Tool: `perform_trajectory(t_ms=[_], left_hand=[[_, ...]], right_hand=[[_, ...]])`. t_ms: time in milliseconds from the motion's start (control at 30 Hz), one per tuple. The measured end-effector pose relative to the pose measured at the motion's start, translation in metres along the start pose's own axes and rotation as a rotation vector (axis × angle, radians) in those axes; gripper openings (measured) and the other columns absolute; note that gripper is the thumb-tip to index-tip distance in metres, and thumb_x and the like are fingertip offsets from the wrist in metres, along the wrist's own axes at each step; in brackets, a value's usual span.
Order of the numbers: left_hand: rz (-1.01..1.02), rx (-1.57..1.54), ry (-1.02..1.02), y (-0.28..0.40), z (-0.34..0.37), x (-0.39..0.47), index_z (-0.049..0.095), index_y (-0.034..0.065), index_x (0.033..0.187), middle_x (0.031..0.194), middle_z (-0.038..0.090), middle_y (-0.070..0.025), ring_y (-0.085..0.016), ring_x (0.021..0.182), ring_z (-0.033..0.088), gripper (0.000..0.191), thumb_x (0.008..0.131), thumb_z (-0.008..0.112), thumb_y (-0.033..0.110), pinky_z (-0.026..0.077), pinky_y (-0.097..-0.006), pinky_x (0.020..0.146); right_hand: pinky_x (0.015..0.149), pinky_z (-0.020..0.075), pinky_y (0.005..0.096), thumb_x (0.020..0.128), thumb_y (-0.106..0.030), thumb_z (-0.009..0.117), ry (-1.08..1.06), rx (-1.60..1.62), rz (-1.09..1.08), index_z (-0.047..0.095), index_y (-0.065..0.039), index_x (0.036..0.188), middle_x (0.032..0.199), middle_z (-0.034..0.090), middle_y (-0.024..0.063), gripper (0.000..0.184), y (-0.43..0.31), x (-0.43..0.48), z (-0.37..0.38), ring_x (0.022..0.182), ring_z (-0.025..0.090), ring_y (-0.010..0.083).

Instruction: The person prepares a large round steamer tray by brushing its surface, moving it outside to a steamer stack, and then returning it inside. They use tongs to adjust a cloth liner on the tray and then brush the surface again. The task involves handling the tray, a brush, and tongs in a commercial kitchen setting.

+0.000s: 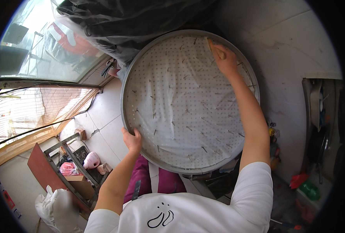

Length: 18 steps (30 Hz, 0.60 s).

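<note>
A large round metal tray [124, 96], its floor dotted in a regular pattern of holes, lies before me. A pale translucent sheet [187, 102] covers most of its floor, wrinkled in places, with small dark slivers scattered over it. My left hand [132, 140] grips the tray's rim at the lower left, thumb on the inner side. At the upper right, inside the rim, my right hand [225, 60] holds a yellowish-brown flat piece [210, 46] with its edge near the sheet. That piece is partly hidden by my fingers, and its exact kind cannot be told.
Black material under clear plastic [114, 26] stands beyond the tray. At the lower left are a metal frame [73, 157], a pink bottle [91, 160] and a white sack [55, 208]. A wall niche [321, 116] and a green bottle [310, 190] are at right.
</note>
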<state>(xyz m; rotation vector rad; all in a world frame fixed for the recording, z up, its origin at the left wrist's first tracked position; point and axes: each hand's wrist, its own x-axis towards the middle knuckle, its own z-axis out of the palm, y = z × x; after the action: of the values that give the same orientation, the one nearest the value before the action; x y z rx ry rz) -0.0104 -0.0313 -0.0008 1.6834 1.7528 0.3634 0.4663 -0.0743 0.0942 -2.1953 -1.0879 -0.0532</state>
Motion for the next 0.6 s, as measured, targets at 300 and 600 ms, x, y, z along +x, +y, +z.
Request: perform_trajectory(t_ms=[300,600], left_hand=[[0.015,0.008,0.012,0.000,0.002,-0.001,0.042,-0.0052,0.118,0.099,0.058,-0.0300,-0.046,0.091,0.057,0.046,0.082,0.061,0.016,0.046,-0.0464,0.081],[-0.008,-0.008,-0.008,0.005,-0.001,-0.002,0.041,-0.0050,0.120,0.099,0.059,-0.0286,-0.046,0.092,0.057,0.048,0.082,0.061,0.016,0.046,-0.0466,0.081]], right_hand=[[0.067,0.0525,0.0285,0.089,-0.023,0.060,0.114,0.458,0.524,0.066,-0.007,0.106,0.087,0.068,0.0106,0.024,0.023,0.001,-0.006,0.078,0.067,0.0176],[0.068,0.0525,0.0278,0.090,-0.025,0.057,-0.057,0.726,0.412,0.064,-0.005,0.110,0.085,0.068,0.0080,0.029,0.012,-0.027,-0.027,0.077,0.067,0.0137]])
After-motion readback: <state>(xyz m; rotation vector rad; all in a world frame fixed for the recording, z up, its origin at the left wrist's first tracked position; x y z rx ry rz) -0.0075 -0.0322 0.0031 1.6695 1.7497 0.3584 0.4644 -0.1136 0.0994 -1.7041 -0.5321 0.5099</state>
